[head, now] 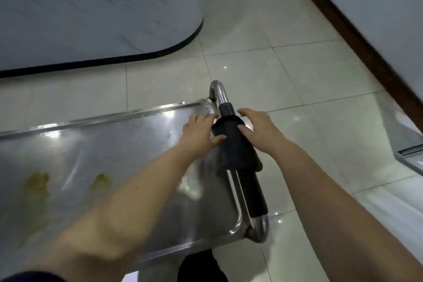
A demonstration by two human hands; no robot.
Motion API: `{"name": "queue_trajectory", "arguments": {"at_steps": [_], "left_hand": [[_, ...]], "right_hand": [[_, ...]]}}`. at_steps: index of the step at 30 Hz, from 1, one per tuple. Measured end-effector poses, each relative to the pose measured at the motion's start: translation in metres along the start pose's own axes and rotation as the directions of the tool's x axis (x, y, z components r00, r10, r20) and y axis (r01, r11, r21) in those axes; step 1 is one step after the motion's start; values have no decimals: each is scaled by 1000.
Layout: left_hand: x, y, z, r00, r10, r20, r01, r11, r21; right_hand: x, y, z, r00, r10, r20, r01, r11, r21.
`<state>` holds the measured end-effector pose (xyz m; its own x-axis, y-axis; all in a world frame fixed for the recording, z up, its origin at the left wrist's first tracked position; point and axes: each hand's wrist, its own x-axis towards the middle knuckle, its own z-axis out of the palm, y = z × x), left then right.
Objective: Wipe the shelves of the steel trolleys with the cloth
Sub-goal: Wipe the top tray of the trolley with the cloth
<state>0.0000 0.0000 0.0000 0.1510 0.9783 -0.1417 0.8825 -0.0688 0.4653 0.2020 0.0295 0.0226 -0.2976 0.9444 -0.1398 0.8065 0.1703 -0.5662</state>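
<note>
Cloth [237, 146], black, is lying wrapped over the trolley handle [220, 92] at the near end of the steel shelf [103, 144]. Left hand [199, 131] is touching it with the thumb; its fingers are bent and blurred, so I cannot tell whether that grip is clamped. Right hand [256, 128] is resting its thumb on the cloth, fingers straight and apart. Yellowish stains [37, 182] are showing on the shelf.
</note>
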Motion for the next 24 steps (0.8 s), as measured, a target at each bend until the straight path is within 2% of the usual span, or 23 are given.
{"name": "queue_trajectory", "arguments": {"at_steps": [2, 4, 7, 10, 14, 18, 21, 24], "left_hand": [[15, 1, -3, 995, -5, 98, 5, 1000, 0], [26, -5, -7, 984, -5, 176, 7, 1000, -14], [34, -9, -4, 967, -14, 254, 35, 996, -78], [33, -9, -2, 961, -14, 276, 48, 992, -116], [17, -9, -4, 998, -65, 26, 69, 975, -209], [-9, -3, -14, 985, -12, -171, -19, 983, -182], [-28, 0, -28, 964, 68, -259, -96, 991, -96], [-54, -4, -39, 914, 182, -361, -173, 983, 56]], "right_hand": [[10, 10, -7, 980, 46, 194, -71, 990, 123], [16, 17, -11, 946, 65, 318, -135, 970, 203], [20, 22, -9, 944, 81, 321, -185, 933, 310], [20, 20, -9, 957, 97, 275, -190, 922, 338], [14, 12, -8, 984, 112, 135, -141, 964, 225], [-5, -11, -8, 997, -56, -57, 55, 998, -14], [-26, -30, -9, 941, -255, -223, 213, 957, -195], [-48, -49, -5, 885, -344, -314, 249, 919, -305]]}}
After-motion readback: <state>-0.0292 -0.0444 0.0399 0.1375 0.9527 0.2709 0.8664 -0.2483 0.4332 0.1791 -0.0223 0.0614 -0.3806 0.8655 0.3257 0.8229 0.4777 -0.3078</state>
